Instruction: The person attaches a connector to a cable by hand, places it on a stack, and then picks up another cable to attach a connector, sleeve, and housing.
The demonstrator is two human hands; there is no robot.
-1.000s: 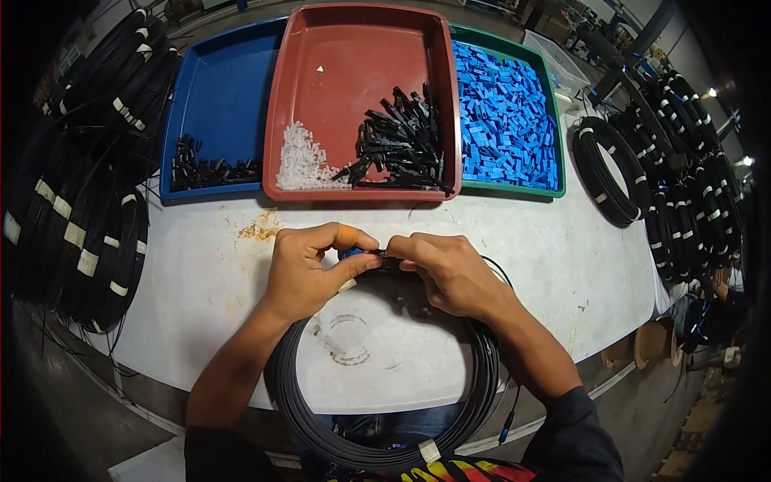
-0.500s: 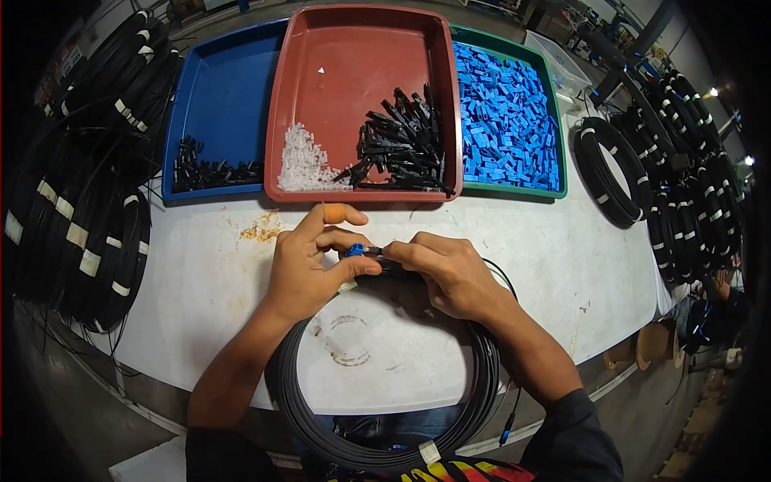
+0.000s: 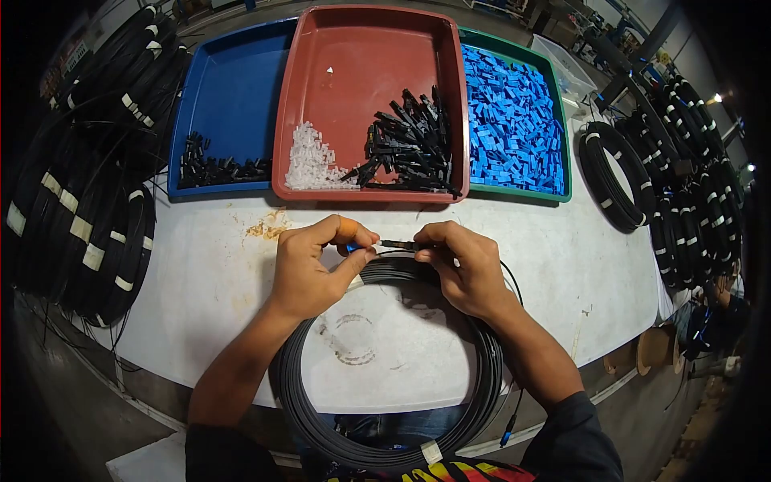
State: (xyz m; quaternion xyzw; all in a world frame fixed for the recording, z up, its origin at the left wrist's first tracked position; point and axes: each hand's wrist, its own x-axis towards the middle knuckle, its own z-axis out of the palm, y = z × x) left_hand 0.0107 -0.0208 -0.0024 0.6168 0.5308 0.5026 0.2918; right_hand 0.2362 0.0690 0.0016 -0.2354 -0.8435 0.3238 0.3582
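My left hand (image 3: pixel 315 263) is closed, thumb and index finger pinched together, with orange tape round the index finger. A small blue connector housing (image 3: pixel 352 248) shows partly between its fingers. My right hand (image 3: pixel 464 261) is closed on a slim black cable connector (image 3: pixel 397 244). The connector's pale tip reaches the left fingertips; whether it touches the blue housing is hidden. Below both hands a large coil of black cable (image 3: pixel 289 377) hangs partly over the table edge, bound with white tape. A loose cable end with a blue-tipped connector (image 3: pixel 507 434) dangles by my right forearm.
At the back stand a blue tray (image 3: pixel 233 88) with black parts, a red tray (image 3: pixel 373 56) with clear and black pieces, and a green tray (image 3: pixel 567 173) full of blue housings. Cable coils (image 3: pixel 84 233) are stacked left; more coils (image 3: pixel 614 177) stand right. A white table (image 3: pixel 578 273) lies beneath.
My left index finger has come down to pinch against the thumb. My right hand has shifted right, and more of the black connector shows between the hands. The view has shifted slightly.
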